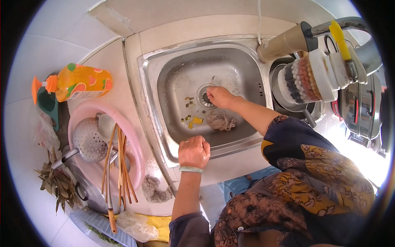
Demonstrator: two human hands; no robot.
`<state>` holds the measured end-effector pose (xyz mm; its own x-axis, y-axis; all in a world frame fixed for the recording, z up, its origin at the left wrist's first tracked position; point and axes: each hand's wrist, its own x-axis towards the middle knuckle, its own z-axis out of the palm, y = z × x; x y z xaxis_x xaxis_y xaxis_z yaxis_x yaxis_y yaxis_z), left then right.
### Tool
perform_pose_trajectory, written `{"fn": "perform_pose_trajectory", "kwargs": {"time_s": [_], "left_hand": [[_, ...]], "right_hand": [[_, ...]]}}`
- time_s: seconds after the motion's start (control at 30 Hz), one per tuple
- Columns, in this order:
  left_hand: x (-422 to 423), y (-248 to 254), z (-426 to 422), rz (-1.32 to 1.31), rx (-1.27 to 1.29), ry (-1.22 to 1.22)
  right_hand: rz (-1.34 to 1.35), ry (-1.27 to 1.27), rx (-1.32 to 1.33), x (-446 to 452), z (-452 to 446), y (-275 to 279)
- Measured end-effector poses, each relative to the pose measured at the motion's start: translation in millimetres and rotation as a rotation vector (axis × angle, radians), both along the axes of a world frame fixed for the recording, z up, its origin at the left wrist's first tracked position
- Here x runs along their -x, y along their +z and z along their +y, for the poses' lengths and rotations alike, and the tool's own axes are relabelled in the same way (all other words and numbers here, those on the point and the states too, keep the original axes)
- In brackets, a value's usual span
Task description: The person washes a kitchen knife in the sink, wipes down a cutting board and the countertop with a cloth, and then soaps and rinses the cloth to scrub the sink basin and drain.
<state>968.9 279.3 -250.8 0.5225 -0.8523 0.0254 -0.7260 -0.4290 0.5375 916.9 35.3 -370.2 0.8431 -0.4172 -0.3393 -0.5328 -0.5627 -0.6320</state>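
My right hand (222, 98) reaches into the steel sink (173, 70), its fingertips at the drain (205, 97); whatever it may pinch is too small to tell. My left hand (194, 152) is closed over the sink's near left edge, with a pale bracelet (191, 169) at the wrist, and its palm side is hidden. A wet greyish cloth (221, 122) lies in the basin below my right hand. Yellow scraps (196, 121) and small dark bits (187, 105) are scattered left of the cloth and drain.
Left of the sink stands a pink basin (140, 152) with a strainer (87, 140) and chopsticks (123, 164). An orange bottle (84, 82) is behind it. A scrubber (156, 190) lies nearer. On the right are a faucet (284, 42), a jar (306, 78) and pots (362, 109).
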Motion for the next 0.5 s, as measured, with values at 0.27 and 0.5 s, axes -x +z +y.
{"fn": "perform_pose_trajectory", "kwargs": {"time_s": [0.27,0.5], "left_hand": [[-0.1,0.2,0.5,0.012,-0.001,0.006],[-0.8,1.4,0.6,0.006,-0.013,-0.003]], "right_hand": [[-0.033,0.096,0.178,0.3,-10.4,19.7],[0.018,0.212,0.241,-5.9,-6.9,23.9]]}}
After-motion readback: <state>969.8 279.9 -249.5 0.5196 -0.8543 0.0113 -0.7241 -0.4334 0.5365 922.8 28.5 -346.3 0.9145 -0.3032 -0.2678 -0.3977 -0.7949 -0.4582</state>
